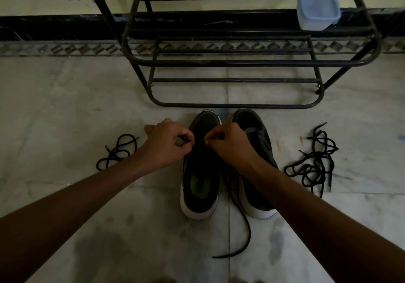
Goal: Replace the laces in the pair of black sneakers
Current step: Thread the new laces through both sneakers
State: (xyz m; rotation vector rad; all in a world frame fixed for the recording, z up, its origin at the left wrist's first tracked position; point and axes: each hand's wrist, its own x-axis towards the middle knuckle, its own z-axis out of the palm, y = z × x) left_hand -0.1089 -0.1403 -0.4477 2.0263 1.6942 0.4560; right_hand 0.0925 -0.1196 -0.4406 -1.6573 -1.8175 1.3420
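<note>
Since the left hand [166,143] and right hand [230,145] both sit over the left sneaker [200,186], each pinching what looks like lace [183,139] — threading, I'd guess — loose laces [313,166] stay parked alongside.

the person's left forearm [87,195] and right forearm [306,208] are bare along all of their visible length, lean and smooth, each widening toward the lower corner of the view. the left hand [166,144] and right hand [230,145] are bare as well, with knuckles and wrist bones showing as soft ridges in the dim light. a blurred rounded shape [166,280] at the bottom edge is too unclear to name.
</note>
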